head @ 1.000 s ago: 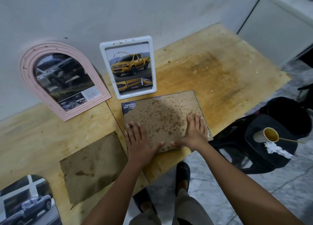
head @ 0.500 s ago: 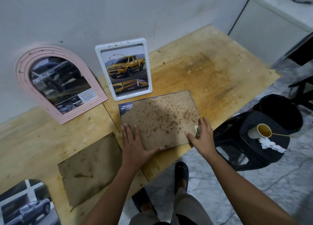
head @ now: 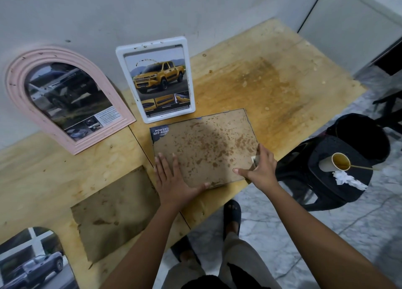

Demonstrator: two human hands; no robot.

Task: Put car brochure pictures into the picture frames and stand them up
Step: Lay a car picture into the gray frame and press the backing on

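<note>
A stained brown backing board (head: 206,145) lies flat on the plywood table (head: 272,86), over a dark brochure picture (head: 159,132) whose corner shows at its far left. My left hand (head: 171,180) presses flat on the board's near left part. My right hand (head: 258,169) is at the board's right near corner, thumb on top and fingers over the edge. A pink arched frame (head: 65,99) and a white rectangular frame (head: 156,80), each with a car picture, stand against the wall.
A second brown backing board (head: 115,212) lies at the near left. An arch-shaped car picture (head: 32,260) lies at the bottom left corner. A black chair (head: 339,171) right of the table carries a paper cup (head: 335,164) and crumpled tissue (head: 348,180).
My right hand slid from flat on the board's near right part to its right near corner. The left hand stayed pressing on the board.
</note>
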